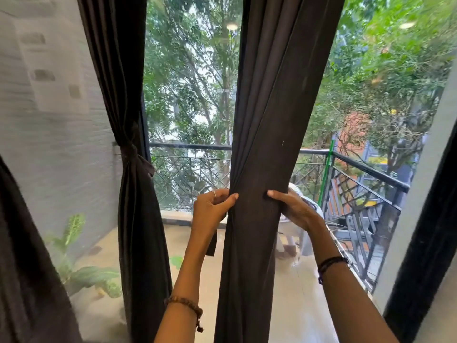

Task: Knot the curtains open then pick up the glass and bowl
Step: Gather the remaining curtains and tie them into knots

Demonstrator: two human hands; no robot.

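Beyond the glass, a balcony railing (358,162) fronts green trees. Between both hands hangs a dark curtain (267,134), gathered into a long upright column. Left hand (212,210) pinches its left edge along with a short strap (212,243); right hand (294,209) wraps round its right side.

Dark brown curtain (267,134), hanging in vertical folds before the glass, is gathered at mid-height into a narrow column. A second dark curtain (128,219), at left, is tied back by a band.
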